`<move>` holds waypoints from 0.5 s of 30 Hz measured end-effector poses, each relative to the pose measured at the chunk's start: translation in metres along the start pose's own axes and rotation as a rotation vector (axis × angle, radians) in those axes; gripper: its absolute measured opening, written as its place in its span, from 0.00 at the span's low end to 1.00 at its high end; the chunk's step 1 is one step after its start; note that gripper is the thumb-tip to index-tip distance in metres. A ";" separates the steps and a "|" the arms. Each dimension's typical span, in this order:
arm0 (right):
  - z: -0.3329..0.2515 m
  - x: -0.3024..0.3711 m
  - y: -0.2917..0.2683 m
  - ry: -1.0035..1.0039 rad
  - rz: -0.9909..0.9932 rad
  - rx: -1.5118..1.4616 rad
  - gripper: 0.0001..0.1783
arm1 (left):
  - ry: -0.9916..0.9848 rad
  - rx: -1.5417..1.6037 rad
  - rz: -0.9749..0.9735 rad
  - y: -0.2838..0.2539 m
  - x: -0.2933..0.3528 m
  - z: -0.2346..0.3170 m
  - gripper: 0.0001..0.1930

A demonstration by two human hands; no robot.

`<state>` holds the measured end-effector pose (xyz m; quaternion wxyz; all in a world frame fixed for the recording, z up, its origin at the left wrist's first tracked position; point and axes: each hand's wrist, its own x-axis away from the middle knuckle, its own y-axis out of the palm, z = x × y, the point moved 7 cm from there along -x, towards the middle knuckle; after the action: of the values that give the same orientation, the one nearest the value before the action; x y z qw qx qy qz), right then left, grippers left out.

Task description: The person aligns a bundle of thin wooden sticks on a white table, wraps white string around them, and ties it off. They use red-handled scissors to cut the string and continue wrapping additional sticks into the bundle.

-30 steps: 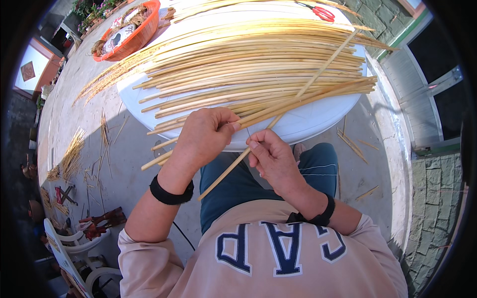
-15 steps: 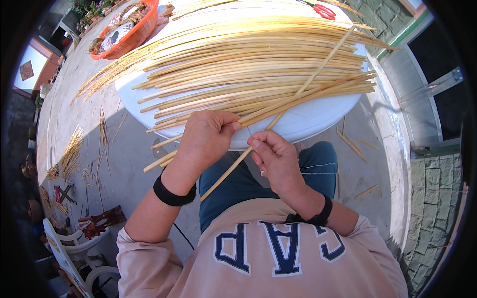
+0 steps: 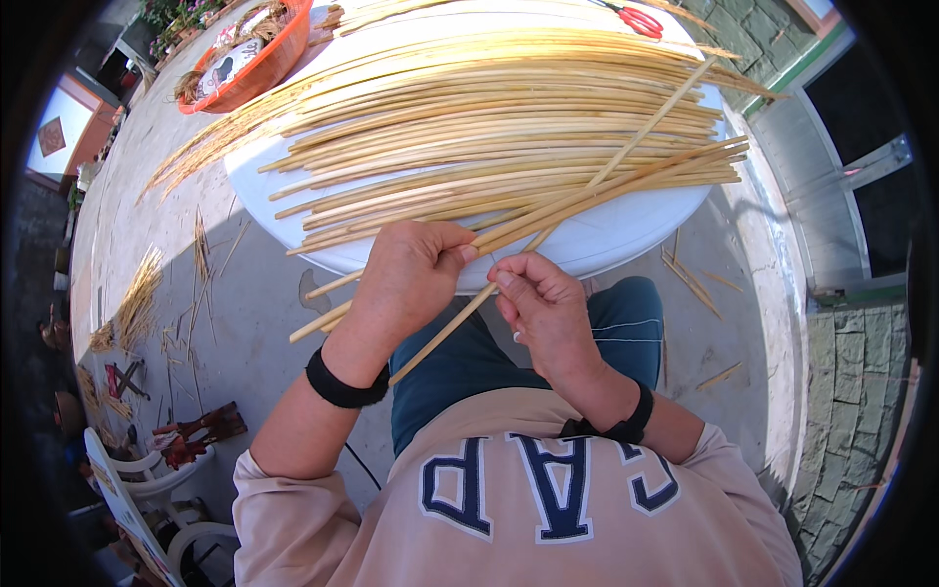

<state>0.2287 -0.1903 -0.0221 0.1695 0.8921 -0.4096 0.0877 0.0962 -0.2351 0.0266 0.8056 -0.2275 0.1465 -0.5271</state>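
Note:
My left hand [image 3: 416, 279] is closed round a few long, straw-coloured stalks [image 3: 597, 194], their cut ends sticking out below it and the rest running up to the right over the table. Close beside it, my right hand [image 3: 543, 308] pinches with thumb and forefinger at a single stalk [image 3: 440, 338]. This stalk slants from above my lap to the far right and crosses the left hand's stalks. Anything finer between the right fingertips is too small to make out. Many similar stalks [image 3: 469, 127] lie side by side on the white table [image 3: 631, 225].
Red-handled scissors [image 3: 641, 22] lie at the table's far edge. An orange basin [image 3: 259, 83] holding bags stands at the far left. Loose straw [image 3: 137, 298] lies on the floor to the left, near a dark red wooden object [image 3: 201, 435] and a white chair [image 3: 147, 489].
The left hand's stalks and the single stalk have shifted slightly to the upper right. Both hands stay nearly in place. A thin line between them, seen earlier, no longer shows clearly.

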 end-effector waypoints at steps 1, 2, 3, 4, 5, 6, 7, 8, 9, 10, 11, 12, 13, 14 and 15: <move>0.001 0.000 0.000 0.007 -0.002 -0.014 0.06 | 0.003 0.005 0.001 0.000 0.000 0.000 0.05; 0.001 0.000 0.000 0.008 -0.004 -0.018 0.06 | 0.008 0.000 0.000 0.000 0.000 0.001 0.05; 0.000 0.000 0.000 0.003 -0.005 -0.015 0.06 | 0.012 -0.004 -0.001 0.000 0.000 0.001 0.05; 0.001 0.000 0.000 0.012 -0.002 -0.021 0.06 | 0.016 -0.008 -0.003 0.000 0.001 0.002 0.05; 0.001 0.000 0.000 0.016 -0.001 -0.019 0.06 | 0.028 -0.012 -0.001 0.000 0.001 0.003 0.05; 0.001 0.000 -0.001 0.016 0.002 -0.009 0.06 | 0.039 -0.017 0.001 0.000 0.001 0.004 0.05; 0.001 0.000 -0.001 0.019 0.002 -0.014 0.06 | 0.050 -0.023 0.003 0.000 0.001 0.005 0.05; 0.001 0.000 -0.001 0.018 0.004 -0.010 0.06 | 0.058 -0.022 0.009 0.000 0.002 0.005 0.05; 0.001 0.000 -0.001 0.014 0.005 0.006 0.06 | 0.065 -0.020 0.015 0.000 0.003 0.006 0.05; 0.001 0.000 -0.001 0.019 0.006 -0.011 0.06 | 0.072 -0.018 0.022 -0.001 0.003 0.007 0.05; 0.001 0.000 -0.001 0.020 0.007 -0.017 0.06 | 0.070 -0.029 0.020 0.000 0.004 0.007 0.05; 0.000 -0.001 0.000 0.005 0.002 -0.018 0.06 | 0.069 -0.039 0.017 -0.001 0.004 0.007 0.05; 0.001 -0.001 0.000 0.017 0.006 -0.025 0.06 | 0.072 -0.035 0.018 -0.001 0.004 0.007 0.05; 0.000 -0.001 0.001 0.014 0.004 -0.028 0.06 | 0.085 -0.048 0.028 -0.002 0.004 0.008 0.05; 0.000 -0.002 0.002 0.010 0.002 -0.031 0.06 | 0.102 -0.046 0.041 -0.002 0.004 0.009 0.05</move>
<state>0.2263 -0.1898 -0.0220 0.1855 0.8885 -0.4109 0.0860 0.1007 -0.2374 0.0357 0.8022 -0.2157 0.2040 -0.5180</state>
